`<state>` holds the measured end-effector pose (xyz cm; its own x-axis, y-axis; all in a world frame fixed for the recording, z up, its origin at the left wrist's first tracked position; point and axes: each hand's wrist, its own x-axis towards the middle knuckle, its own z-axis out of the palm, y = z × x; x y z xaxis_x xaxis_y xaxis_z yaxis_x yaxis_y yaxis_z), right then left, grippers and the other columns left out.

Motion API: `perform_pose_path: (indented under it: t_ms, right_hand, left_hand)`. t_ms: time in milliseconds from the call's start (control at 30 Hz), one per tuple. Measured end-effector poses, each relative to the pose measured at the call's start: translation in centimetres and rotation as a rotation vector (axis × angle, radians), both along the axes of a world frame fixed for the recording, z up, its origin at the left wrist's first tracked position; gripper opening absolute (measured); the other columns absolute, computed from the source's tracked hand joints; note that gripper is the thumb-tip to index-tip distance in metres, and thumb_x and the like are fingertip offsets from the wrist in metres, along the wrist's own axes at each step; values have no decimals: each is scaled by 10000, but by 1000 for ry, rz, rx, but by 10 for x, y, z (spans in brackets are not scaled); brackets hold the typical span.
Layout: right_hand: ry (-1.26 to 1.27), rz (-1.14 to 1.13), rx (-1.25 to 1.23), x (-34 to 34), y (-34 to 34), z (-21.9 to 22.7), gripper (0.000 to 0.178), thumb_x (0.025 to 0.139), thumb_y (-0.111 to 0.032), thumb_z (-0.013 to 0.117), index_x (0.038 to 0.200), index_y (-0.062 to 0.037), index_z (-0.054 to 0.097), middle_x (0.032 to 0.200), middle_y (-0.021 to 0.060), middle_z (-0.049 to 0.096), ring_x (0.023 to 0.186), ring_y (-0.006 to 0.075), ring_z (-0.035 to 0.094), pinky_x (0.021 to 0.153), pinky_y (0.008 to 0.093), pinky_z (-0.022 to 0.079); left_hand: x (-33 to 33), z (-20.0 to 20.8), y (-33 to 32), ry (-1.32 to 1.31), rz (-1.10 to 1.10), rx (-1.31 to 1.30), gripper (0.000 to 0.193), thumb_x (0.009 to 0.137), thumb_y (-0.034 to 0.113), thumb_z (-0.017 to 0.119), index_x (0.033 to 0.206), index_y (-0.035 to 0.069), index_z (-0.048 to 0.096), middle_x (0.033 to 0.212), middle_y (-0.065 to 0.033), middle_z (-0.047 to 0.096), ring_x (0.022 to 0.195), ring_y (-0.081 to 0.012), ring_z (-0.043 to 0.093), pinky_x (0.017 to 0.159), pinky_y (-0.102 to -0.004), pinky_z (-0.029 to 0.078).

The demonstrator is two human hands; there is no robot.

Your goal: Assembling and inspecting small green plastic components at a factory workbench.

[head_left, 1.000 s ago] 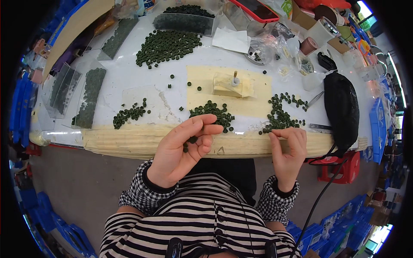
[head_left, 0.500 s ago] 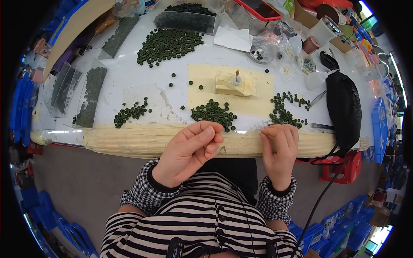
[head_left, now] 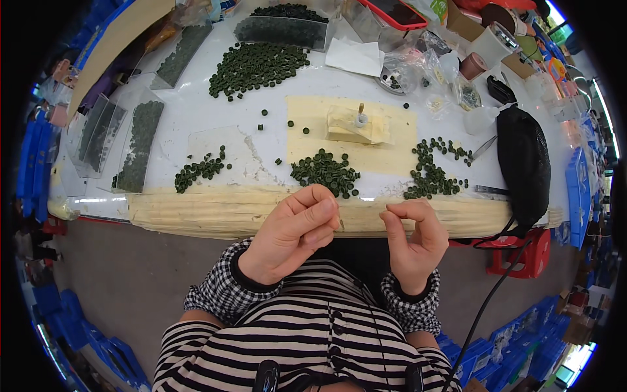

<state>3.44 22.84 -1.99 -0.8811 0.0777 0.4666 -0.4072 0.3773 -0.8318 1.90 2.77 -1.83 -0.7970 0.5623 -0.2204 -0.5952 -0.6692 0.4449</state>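
Both hands hover just in front of the table's padded front edge [head_left: 215,212], close to my chest. My left hand [head_left: 290,232] has its fingers curled, thumb and fingertips pinched on what looks like a small dark green disc [head_left: 340,224]. My right hand [head_left: 413,238] faces it a short gap away, thumb and forefinger pressed together; I can make out nothing between them. Just beyond the hands lies a pile of dark green discs [head_left: 325,171] on the white tabletop [head_left: 255,147]. Another scatter of discs [head_left: 431,176] lies to the right.
A cream mat [head_left: 392,153] carries a pale block with a small upright pin [head_left: 359,117]. More disc piles [head_left: 258,62] [head_left: 199,168] and clear trays [head_left: 137,147] sit left and far. A black bag [head_left: 522,163], tape rolls [head_left: 490,42] and a red stool [head_left: 519,251] stand right.
Both hands have drawn back from the disc piles toward my chest. The left hand has closed from spread fingers into a pinch, and the right hand has turned to face it.
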Motion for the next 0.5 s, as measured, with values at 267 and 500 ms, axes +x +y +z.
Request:
perform_pose_path:
  t_ms: [267,500]
  right_hand:
    - [-344,242,-747,5,-5,1,171,839,87,612,1003,43,631,957,105,668,896,171,657,819,275,514]
    - [-376,229,-863,1,-3,-2,187,869,41,599,1055,47,620,956,119,672,891,178,660,822,285,517]
  left_hand:
    - [3,4,1,31,50,-122,205,951,145,557,1096,9,607,832,-2,601,549,-18,328,500,-171,278]
    - [-1,13,1,39,35,-221,269,940,96,562,1198,25,590,934,-38,649,595,-1,379,515,-159,304]
